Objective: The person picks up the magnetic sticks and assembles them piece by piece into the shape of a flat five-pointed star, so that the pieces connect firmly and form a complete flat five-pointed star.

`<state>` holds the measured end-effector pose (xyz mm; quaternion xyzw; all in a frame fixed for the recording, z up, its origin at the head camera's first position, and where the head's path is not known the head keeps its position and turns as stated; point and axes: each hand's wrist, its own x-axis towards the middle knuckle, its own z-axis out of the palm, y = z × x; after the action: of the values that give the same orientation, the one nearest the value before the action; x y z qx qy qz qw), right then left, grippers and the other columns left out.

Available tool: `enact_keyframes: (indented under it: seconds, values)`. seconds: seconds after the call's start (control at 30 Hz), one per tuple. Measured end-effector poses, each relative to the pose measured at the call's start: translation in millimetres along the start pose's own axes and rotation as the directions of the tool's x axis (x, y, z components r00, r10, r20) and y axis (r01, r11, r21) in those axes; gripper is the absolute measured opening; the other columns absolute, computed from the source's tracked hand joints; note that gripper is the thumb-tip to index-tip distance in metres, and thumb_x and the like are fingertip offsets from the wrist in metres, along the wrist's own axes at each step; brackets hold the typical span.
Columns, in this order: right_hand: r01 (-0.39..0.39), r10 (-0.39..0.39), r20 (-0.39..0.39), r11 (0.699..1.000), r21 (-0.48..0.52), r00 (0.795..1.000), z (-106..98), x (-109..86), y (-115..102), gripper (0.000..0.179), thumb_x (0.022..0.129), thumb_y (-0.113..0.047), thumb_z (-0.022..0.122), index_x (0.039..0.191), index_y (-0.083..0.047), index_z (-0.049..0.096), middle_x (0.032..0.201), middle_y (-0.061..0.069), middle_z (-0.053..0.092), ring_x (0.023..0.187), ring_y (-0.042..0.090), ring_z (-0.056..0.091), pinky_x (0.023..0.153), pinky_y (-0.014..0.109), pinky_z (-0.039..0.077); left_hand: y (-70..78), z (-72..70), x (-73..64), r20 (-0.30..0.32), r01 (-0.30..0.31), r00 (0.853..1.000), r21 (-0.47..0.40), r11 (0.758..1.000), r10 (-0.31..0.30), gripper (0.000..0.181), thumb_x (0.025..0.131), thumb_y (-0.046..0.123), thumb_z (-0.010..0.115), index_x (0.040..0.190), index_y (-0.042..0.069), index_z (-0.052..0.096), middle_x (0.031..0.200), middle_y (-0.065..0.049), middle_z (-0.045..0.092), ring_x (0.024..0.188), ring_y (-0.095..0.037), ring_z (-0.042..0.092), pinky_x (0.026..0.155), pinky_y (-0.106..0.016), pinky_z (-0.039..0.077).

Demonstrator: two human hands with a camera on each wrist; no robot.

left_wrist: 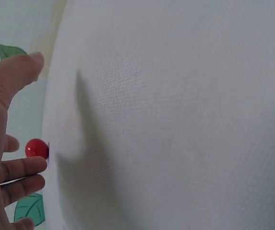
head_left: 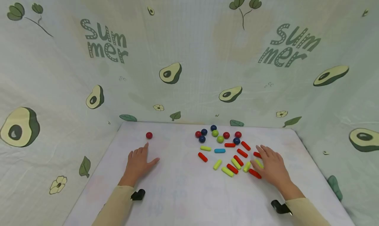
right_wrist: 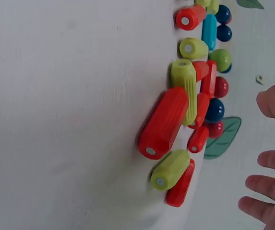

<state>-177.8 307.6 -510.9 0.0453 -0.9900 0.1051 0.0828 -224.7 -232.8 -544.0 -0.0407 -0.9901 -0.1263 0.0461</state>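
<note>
Left hand [head_left: 138, 162]: fingers spread, thumb out wide, holding nothing; index fingertip just short of a glossy red ball, apparently hard plastic [head_left: 149, 135], which sits alone near the far edge of the white cloth-covered tabletop [head_left: 174, 193]. Right hand [head_left: 271, 166]: also spread and holding nothing, over the right end of a loose cluster: ribbed red plastic-looking rods [head_left: 255, 173], ribbed yellow-green rods [head_left: 227, 171], one blue rod [head_left: 219, 150], with dark blue balls [head_left: 236, 141], green balls [head_left: 220, 139] and more red ones behind.

Handling (judged, untested): ball likely light, stiff, slick and quick to roll; pinch across its widest part with thumb and forefinger. Rods look light and rigid, ribs giving purchase; take mid-length. Pale end discs (magnets, possibly) might make neighbours cling. Breakage seems unlikely.

Containers: none visible; pieces lie directly on the cloth.
</note>
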Motion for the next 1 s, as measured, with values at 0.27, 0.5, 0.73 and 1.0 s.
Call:
enact_keyframes:
  seconds: [0.27, 0.5, 0.73, 1.0]
  values:
    - [0.029, -0.031, 0.038, 0.998, 0.054, 0.999, 0.0, -3.2, -21.9, 0.056, 0.090, -0.032, 0.075, 0.133, 0.000, 0.061, 0.133, 0.026, 0.058, 0.123, 0.047, 0.051, 0.102, 0.068, 0.037, 0.9, 0.7, -1.2, -0.039, -0.006, 0.999, -0.088, 0.996, 0.003, 0.061, 0.090, 0.044, 0.074, 0.130, 0.000, 0.062, 0.129, -0.022, 0.062, 0.122, -0.041, 0.054, 0.107, -0.062, 0.036]
    - [0.046, -0.056, 0.101, 0.993, 0.104, 0.993, 9.0, -4.7, -49.8, 0.052, 0.088, -0.030, 0.078, 0.131, -0.004, 0.064, 0.116, 0.013, 0.067, 0.108, 0.035, 0.061, 0.096, 0.060, 0.049, 0.7, 7.5, 0.2, -0.077, 0.051, 0.995, -0.198, 0.979, -0.067, 0.036, 0.092, 0.034, 0.073, 0.112, 0.004, 0.070, 0.110, -0.012, 0.070, 0.104, -0.032, 0.063, 0.094, -0.051, 0.048]
    - [0.098, -0.123, 0.136, 0.979, 0.179, 0.983, 16.5, -8.1, -85.0, 0.043, 0.088, -0.029, 0.079, 0.125, -0.012, 0.067, 0.103, 0.000, 0.065, 0.094, 0.019, 0.058, 0.088, 0.044, 0.055, 0.4, 12.5, 2.7, -0.105, 0.124, 0.981, -0.307, 0.944, -0.163, 0.031, 0.094, 0.029, 0.071, 0.113, 0.004, 0.068, 0.108, -0.011, 0.069, 0.100, -0.030, 0.061, 0.090, -0.049, 0.050]
    - [0.080, -0.132, 0.186, 0.961, 0.265, 0.974, 32.4, -7.3, -118.4, 0.039, 0.089, -0.026, 0.079, 0.124, -0.017, 0.067, 0.085, -0.013, 0.056, 0.075, 0.007, 0.050, 0.067, 0.025, 0.049, -3.6, 13.5, 16.6, -0.168, 0.205, 0.942, -0.392, 0.897, -0.289, 0.027, 0.096, 0.025, 0.070, 0.111, 0.003, 0.067, 0.106, -0.015, 0.067, 0.098, -0.034, 0.060, 0.086, -0.049, 0.048]
